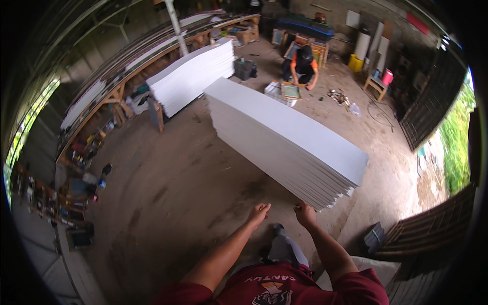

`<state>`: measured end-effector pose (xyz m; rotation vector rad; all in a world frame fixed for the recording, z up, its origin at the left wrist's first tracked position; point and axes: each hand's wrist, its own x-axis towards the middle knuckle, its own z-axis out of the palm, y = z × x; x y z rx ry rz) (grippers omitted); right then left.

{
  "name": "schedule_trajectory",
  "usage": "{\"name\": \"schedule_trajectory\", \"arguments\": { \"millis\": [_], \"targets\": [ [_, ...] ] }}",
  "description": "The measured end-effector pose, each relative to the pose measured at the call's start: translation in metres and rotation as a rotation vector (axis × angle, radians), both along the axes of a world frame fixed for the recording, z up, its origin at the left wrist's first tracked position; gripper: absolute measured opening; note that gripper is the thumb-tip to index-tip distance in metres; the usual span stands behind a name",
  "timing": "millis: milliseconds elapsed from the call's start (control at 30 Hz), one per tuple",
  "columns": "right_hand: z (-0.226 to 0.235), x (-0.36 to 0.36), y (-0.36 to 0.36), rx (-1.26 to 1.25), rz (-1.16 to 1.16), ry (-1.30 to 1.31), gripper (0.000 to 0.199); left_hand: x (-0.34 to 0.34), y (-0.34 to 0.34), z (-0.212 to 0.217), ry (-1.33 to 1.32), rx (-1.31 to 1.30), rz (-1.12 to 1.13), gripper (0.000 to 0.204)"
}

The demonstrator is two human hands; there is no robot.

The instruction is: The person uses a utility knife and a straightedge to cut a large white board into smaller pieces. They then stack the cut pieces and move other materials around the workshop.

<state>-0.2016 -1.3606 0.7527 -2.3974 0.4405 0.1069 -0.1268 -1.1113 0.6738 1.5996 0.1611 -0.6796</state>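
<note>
A tall stack of white sheets (284,114) stands in front of me, running from the upper middle toward the lower right, its sheet ends uneven at the near end. My right hand (306,214) is closed with curled fingers just below the stack's near lower edge; whether it touches the sheets I cannot tell. Left of it, over the floor and apart from the stack, my left hand (259,213) has its fingers pinched together. Anything held in either hand is too small or hidden to make out.
A second white stack (190,76) stands farther left by a long wooden workbench (122,84). Beyond the near stack, a person in orange and black (305,66) crouches over a framed panel (292,91). A small wooden stool (375,87) and dark door (432,109) are at right.
</note>
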Motion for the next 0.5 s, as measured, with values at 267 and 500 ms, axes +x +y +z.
{"name": "schedule_trajectory", "arguments": {
  "millis": [267,500],
  "targets": [
    [-0.026,0.163,0.045,0.007,0.172,0.167,0.033,0.111,0.079,0.024,0.102,0.066,0.144,0.049],
    [-0.052,0.322,0.073,-0.021,0.295,0.201,0.042,0.247,0.126,0.025,0.124,0.195,0.168,0.048]
  ]
}}
